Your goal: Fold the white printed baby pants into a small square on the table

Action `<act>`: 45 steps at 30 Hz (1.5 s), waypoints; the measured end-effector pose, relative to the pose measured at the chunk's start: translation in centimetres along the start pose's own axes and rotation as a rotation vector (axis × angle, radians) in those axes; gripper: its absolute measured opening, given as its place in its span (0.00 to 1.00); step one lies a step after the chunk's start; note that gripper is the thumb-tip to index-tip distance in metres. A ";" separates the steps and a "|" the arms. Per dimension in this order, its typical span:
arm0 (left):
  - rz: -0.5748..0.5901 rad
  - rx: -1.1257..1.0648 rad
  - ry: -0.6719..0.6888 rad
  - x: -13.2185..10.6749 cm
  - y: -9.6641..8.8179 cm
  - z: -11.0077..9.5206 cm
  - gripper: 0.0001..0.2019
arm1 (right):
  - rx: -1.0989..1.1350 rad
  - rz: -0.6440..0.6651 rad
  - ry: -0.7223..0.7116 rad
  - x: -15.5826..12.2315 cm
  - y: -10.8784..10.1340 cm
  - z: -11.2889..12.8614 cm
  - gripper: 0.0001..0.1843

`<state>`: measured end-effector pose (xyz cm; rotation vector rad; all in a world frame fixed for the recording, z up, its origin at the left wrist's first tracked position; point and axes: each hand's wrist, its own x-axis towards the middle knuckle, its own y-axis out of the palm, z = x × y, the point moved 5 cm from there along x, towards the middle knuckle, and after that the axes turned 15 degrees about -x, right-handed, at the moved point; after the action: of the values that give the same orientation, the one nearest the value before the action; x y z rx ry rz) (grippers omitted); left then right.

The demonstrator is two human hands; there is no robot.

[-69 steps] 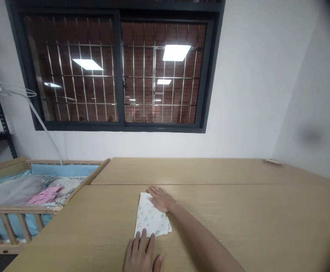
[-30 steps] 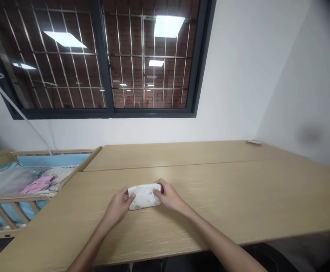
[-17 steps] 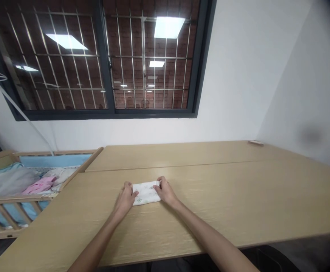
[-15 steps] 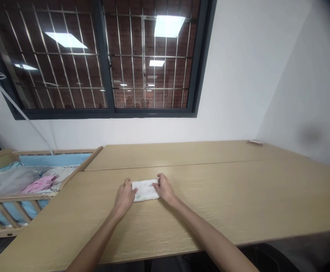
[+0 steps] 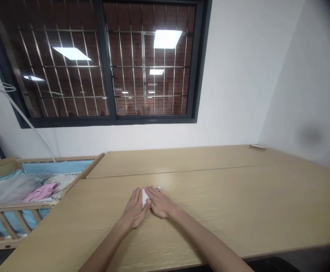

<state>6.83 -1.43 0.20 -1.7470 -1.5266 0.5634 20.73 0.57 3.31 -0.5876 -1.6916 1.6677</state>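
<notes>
A small folded white cloth (image 5: pixel 144 197) lies on the wooden tabletop (image 5: pixel 224 204), mostly covered by my hands. A white strip of it shows between them, and a corner peeks out beyond the right fingers. My left hand (image 5: pixel 134 210) rests flat over its left side, fingers stretched forward. Over the right side lies my right hand (image 5: pixel 159 202), also flat with fingers extended. The two hands meet near the thumbs. Neither hand is gripping the cloth.
A wooden crib (image 5: pixel 20 206) with blue lining stands at the table's left, holding bedding and a pink cloth (image 5: pixel 41 192). A small flat object (image 5: pixel 257 147) lies at the table's far right. Behind are a white wall and a barred window (image 5: pixel 150 75).
My hands have gone from pinching the cloth's two ends to lying flat on top of it, closer together. The view has tilted up slightly.
</notes>
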 end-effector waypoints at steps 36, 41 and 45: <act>-0.379 -0.690 -0.017 -6.5 -4.9 -2.7 0.33 | 0.818 -0.172 0.092 2.8 -7.8 -3.3 0.29; -0.181 -0.158 -0.233 -7.0 -1.4 -3.0 0.23 | 0.595 -0.082 0.217 3.4 -1.7 -3.8 0.25; -0.243 0.196 -0.293 -7.5 -1.7 -4.6 0.20 | 0.421 -0.111 0.198 2.9 -1.2 -3.2 0.22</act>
<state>7.62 -9.82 3.37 -1.3510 -1.7871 0.8392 21.30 4.82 4.74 -0.4291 -1.1653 1.7528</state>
